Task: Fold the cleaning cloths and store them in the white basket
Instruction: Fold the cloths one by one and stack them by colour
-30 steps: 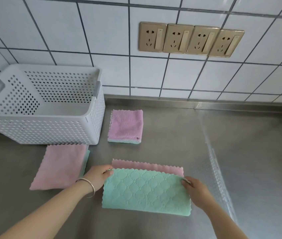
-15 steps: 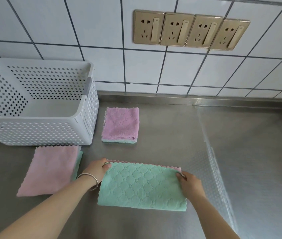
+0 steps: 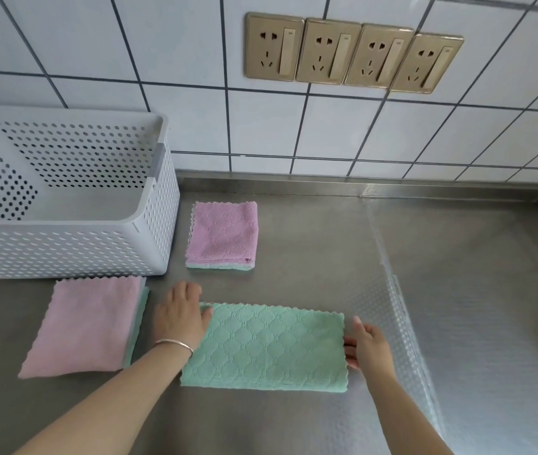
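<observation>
A green quilted cloth point(image 3: 267, 348), folded in half, lies flat on the steel counter in front of me. My left hand point(image 3: 179, 315) rests flat at its left edge, fingers spread, thumb on the cloth. My right hand point(image 3: 364, 348) touches the right edge with fingers loosely extended. A small folded pink cloth point(image 3: 225, 234) with green underneath lies beyond. An unfolded pink cloth point(image 3: 87, 326) lies to the left. The white perforated basket point(image 3: 64, 247) stands at the back left and looks empty.
The steel counter point(image 3: 474, 323) runs to a tiled wall bearing a row of gold sockets point(image 3: 353, 54). A patterned transparent sheet point(image 3: 402, 310) covers the counter's right part, with its edge just right of my right hand.
The top edge of the green cloth has been laid down over the pink strip. Both hands let go of the corners and now lie open at the cloth's sides.
</observation>
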Motion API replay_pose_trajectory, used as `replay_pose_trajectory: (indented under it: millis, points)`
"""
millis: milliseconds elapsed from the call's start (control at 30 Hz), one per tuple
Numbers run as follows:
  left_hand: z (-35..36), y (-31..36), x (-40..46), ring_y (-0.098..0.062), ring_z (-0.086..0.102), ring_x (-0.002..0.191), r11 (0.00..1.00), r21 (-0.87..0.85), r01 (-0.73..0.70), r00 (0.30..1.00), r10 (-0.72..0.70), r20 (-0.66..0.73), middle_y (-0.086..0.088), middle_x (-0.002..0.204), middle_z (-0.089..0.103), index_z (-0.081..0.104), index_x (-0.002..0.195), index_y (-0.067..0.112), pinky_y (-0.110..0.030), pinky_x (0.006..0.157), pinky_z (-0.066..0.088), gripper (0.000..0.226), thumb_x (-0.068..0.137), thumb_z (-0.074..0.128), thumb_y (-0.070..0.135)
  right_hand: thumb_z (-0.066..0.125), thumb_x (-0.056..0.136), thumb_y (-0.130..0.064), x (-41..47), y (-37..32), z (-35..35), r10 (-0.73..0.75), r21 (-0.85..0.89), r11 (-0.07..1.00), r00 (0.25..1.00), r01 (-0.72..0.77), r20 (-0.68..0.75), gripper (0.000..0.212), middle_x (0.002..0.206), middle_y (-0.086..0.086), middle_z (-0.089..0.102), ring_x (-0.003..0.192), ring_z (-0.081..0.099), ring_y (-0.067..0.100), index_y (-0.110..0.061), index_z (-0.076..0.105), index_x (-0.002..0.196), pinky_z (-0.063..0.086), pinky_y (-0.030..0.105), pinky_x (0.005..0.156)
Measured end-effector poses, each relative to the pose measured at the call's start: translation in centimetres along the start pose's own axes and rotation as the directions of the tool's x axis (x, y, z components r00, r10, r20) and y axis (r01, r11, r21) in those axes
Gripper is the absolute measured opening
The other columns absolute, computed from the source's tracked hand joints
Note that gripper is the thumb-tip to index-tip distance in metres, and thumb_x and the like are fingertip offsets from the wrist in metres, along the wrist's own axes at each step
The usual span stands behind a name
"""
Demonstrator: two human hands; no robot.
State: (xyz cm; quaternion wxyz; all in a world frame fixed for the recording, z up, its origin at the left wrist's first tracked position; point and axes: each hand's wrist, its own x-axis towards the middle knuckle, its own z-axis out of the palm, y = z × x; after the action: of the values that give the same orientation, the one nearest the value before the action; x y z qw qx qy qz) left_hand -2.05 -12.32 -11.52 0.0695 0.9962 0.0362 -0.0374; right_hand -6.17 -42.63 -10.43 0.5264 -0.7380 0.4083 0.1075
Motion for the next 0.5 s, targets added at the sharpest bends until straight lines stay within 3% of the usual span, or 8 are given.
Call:
replay_pose_trajectory:
  millis: [100, 200, 267, 400, 500]
  points:
    - [0.8, 2.4, -2.0, -0.024, 0.062, 0.097, 0.963, -0.043, -0.268, 0.963, 0.266, -0.04, 0.001, 0.115, 0.055, 0.053, 0.105, 0.025, -0.039, 0.083, 0.045, 0.046, 0.064, 0.067, 0.04, 0.054, 0.089, -0.04, -2.3, 1.4, -0.6, -0.062, -0.11, 0.993, 0.994, 0.052, -0.091, 0.038, 0.087, 0.004, 0.067, 0.085, 0.064, 0.026, -0.017, 0.048, 0.118, 0.051, 0.039, 0.078]
    - [2.6, 5.0, -4.4, -0.019, 0.039, 0.127, 0.849, 0.023, -0.528, 0.844, 0.521, 0.131, 0.01, 0.137, 0.051, 0.051, 0.124, 0.032, -0.051, 0.1, 0.027, 0.053, 0.077, 0.042, 0.055, 0.058, 0.087, -0.037, -5.0, 3.1, -0.2, -0.112, -0.213, 0.972, 0.992, 0.098, -0.059, 0.042, 0.086, -0.002, 0.061, 0.085, 0.06, 0.022, -0.017, 0.045, 0.121, 0.044, 0.034, 0.073]
    - [3.8, 5.9, -5.3, -0.021, 0.031, 0.133, 0.803, 0.082, -0.59, 0.793, 0.558, 0.246, 0.008, 0.14, 0.048, 0.051, 0.127, 0.033, -0.055, 0.101, 0.02, 0.059, 0.079, 0.035, 0.063, 0.06, 0.086, -0.035, -6.2, 4.1, 0.7, -0.116, -0.272, 0.957, 0.993, 0.103, -0.034, 0.037, 0.088, -0.003, 0.06, 0.089, 0.058, 0.023, -0.019, 0.044, 0.115, 0.043, 0.033, 0.073]
    - [5.1, 6.1, -5.5, -0.028, 0.029, 0.134, 0.815, 0.084, -0.573, 0.778, 0.508, 0.37, 0.004, 0.143, 0.046, 0.043, 0.132, 0.035, -0.06, 0.1, 0.017, 0.065, 0.084, 0.015, 0.068, 0.058, 0.084, -0.028, -6.3, 5.9, 1.9, -0.101, -0.356, 0.932, 0.992, 0.068, -0.074, 0.025, 0.092, 0.001, 0.06, 0.1, 0.056, 0.026, -0.025, 0.038, 0.098, 0.044, 0.034, 0.076]
    - [4.8, 5.9, -5.5, -0.027, 0.029, 0.134, 0.833, 0.047, -0.552, 0.766, 0.484, 0.422, 0.005, 0.145, 0.043, 0.033, 0.139, 0.035, -0.06, 0.101, 0.016, 0.073, 0.078, 0.028, 0.074, 0.062, 0.084, -0.026, -6.2, 6.6, 1.9, -0.104, -0.351, 0.935, 0.986, 0.053, -0.127, 0.023, 0.093, 0.004, 0.064, 0.095, 0.058, 0.026, -0.026, 0.041, 0.094, 0.047, 0.036, 0.078]
